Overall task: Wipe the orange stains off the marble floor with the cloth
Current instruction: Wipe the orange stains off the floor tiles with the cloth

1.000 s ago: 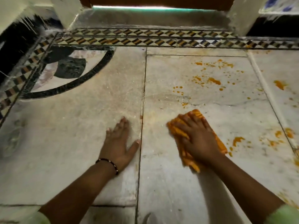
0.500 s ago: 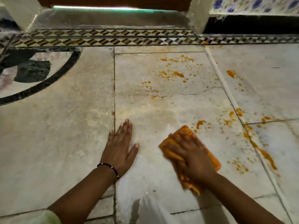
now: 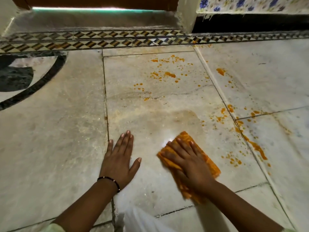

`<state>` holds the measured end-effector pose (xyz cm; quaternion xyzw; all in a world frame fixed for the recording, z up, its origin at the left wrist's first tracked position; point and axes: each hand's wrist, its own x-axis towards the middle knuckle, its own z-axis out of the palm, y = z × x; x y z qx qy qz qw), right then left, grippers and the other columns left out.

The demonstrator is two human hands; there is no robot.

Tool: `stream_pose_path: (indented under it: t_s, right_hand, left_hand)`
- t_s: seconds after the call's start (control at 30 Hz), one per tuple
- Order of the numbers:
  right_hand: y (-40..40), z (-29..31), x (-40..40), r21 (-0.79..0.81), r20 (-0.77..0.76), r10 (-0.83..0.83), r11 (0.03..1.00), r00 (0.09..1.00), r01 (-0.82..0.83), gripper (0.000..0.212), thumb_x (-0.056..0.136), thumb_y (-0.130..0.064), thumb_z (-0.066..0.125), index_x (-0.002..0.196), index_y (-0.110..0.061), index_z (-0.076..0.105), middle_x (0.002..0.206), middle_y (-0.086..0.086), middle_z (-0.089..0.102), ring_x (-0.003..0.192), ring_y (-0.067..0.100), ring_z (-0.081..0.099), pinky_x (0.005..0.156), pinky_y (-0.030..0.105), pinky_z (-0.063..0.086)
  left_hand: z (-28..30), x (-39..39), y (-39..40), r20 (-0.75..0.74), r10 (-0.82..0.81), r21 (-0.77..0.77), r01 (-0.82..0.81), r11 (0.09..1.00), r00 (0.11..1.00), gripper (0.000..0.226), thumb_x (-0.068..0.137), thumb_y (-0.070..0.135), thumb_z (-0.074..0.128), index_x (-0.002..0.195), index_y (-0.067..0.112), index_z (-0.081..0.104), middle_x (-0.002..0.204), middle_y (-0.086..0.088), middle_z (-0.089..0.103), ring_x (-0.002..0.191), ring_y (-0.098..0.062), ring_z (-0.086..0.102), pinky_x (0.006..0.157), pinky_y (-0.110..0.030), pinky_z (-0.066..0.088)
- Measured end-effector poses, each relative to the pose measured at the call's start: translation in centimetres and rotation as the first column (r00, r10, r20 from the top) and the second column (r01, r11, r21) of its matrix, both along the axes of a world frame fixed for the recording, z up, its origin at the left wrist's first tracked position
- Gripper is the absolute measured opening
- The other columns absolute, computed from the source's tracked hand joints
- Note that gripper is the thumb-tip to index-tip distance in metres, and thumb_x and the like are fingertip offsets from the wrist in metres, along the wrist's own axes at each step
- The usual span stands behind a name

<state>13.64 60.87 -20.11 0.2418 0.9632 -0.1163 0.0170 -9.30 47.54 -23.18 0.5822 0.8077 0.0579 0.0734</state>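
My right hand point(image 3: 187, 162) lies flat on a folded orange cloth point(image 3: 211, 164), pressing it onto the marble floor point(image 3: 55, 131). My left hand point(image 3: 119, 159) rests palm down on the floor to the left, fingers spread, holding nothing. Orange stains point(image 3: 167, 74) speckle the slab beyond the cloth. More orange stains point(image 3: 255, 148) run along the joint to the right. A pale wet smear point(image 3: 167, 118) spreads just ahead of the cloth.
A chequered inlay border point(image 3: 100, 41) crosses the far floor below a door sill point(image 3: 93, 20). A wall corner point(image 3: 185, 15) and flowered tiles point(image 3: 250, 5) stand at the far right. A black inlay arc point(image 3: 38, 84) curves at the left. White fabric point(image 3: 142, 220) shows at the bottom.
My right hand has slid the cloth back and to the right, towards me. The view has swung right, showing more stains on the right. My left hand has stayed planted.
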Motion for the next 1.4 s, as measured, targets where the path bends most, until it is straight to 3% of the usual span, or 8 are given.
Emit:
stream_pose_path:
  t_s: [0.17,0.33,0.57,0.7,0.83,0.97,1.2,1.4]
  right_hand:
    - [3.4,0.2,7.7,0.038,0.054,-0.157,0.987,0.986,0.155,0.060,0.089,-0.043,0.032,0.146,-0.048,0.014,0.156,-0.006,0.019,0.145,0.019,0.006,0.114,0.050,0.011]
    - [8.2,0.8,1.2,0.038,0.064,-0.375,0.927,0.925,0.374,0.064,0.083,-0.056,0.013,0.144,-0.042,0.030,0.157,-0.004,0.023,0.145,0.025,0.010,0.115,0.053,0.008]
    - [1.1,0.7,-5.3,-0.050,0.035,0.021,0.999,0.999,-0.019,0.051,0.093,-0.049,0.021,0.144,-0.044,0.028,0.158,-0.006,0.017,0.146,0.023,0.002,0.115,0.047,-0.011]
    - [-1.6,0.2,3.3,-0.049,-0.008,0.086,0.995,0.996,-0.086,0.050,0.093,-0.047,0.031,0.143,-0.048,0.028,0.156,-0.008,0.024,0.146,0.020,0.011,0.114,0.046,0.004]
    - [2.7,0.4,10.5,-0.002,0.056,-0.149,0.989,0.987,0.149,0.059,0.090,-0.043,0.032,0.145,-0.052,0.012,0.156,-0.005,0.023,0.146,0.021,0.008,0.114,0.051,0.010]
    - [5.5,1.8,7.9,0.047,0.155,-0.384,0.923,0.910,0.381,0.060,0.085,-0.058,0.003,0.145,-0.050,0.009,0.159,-0.005,0.007,0.146,0.023,-0.002,0.114,0.044,-0.010]
    - [-0.4,0.8,11.4,-0.045,0.087,-0.239,0.969,0.967,0.243,0.050,0.095,-0.057,0.011,0.144,-0.054,0.009,0.158,-0.010,0.010,0.146,0.018,0.001,0.115,0.051,0.001]
    - [6.1,0.4,14.8,0.039,0.078,-0.653,0.757,0.753,0.653,0.056,0.084,-0.074,0.010,0.138,-0.063,0.006,0.158,-0.010,0.009,0.146,0.023,0.001,0.112,0.062,0.008]
  left_hand:
    - [0.0,-0.3,-0.1,0.000,-0.010,-0.001,0.010,1.000,1.000,0.075,0.093,0.058,0.014,0.150,0.009,0.016,0.158,-0.006,0.011,0.144,-0.014,0.004,0.116,-0.039,-0.002]
    - [0.0,-0.2,-0.2,-0.009,-0.008,-0.012,0.008,1.000,1.000,0.075,0.093,0.058,0.013,0.150,0.010,0.014,0.158,-0.006,0.011,0.144,-0.015,0.006,0.117,-0.038,-0.002]
    - [0.2,0.0,-0.2,0.029,0.011,-0.011,-0.011,1.000,1.000,0.076,0.092,0.060,0.010,0.150,0.011,0.015,0.157,-0.006,0.014,0.144,-0.016,0.010,0.116,-0.037,0.001]
    - [-0.2,-0.1,-0.2,0.027,0.006,0.005,-0.006,1.000,1.000,0.075,0.093,0.059,0.011,0.150,0.010,0.014,0.157,-0.006,0.012,0.144,-0.015,0.008,0.116,-0.037,0.000]
    - [0.2,0.6,-0.1,0.069,0.023,0.035,-0.025,0.999,0.997,0.072,0.092,0.053,0.019,0.150,0.011,0.008,0.157,-0.004,0.006,0.144,-0.014,0.003,0.116,-0.036,-0.004]
    - [1.3,4.9,3.1,0.159,-0.053,0.085,0.040,0.996,0.986,0.068,0.090,0.044,0.017,0.148,0.014,-0.001,0.156,0.000,0.000,0.144,-0.011,-0.002,0.116,-0.034,-0.008]
    - [1.0,9.2,11.2,0.119,-0.271,0.061,0.265,0.962,0.955,0.077,0.086,0.057,0.008,0.150,0.018,-0.007,0.154,0.004,-0.018,0.139,-0.006,-0.020,0.113,-0.033,-0.019]
    - [-0.2,8.7,12.5,-0.004,-0.323,0.013,0.323,0.946,0.946,0.078,0.091,0.059,0.018,0.151,0.012,0.004,0.158,-0.003,-0.003,0.144,-0.012,-0.008,0.116,-0.041,-0.006]
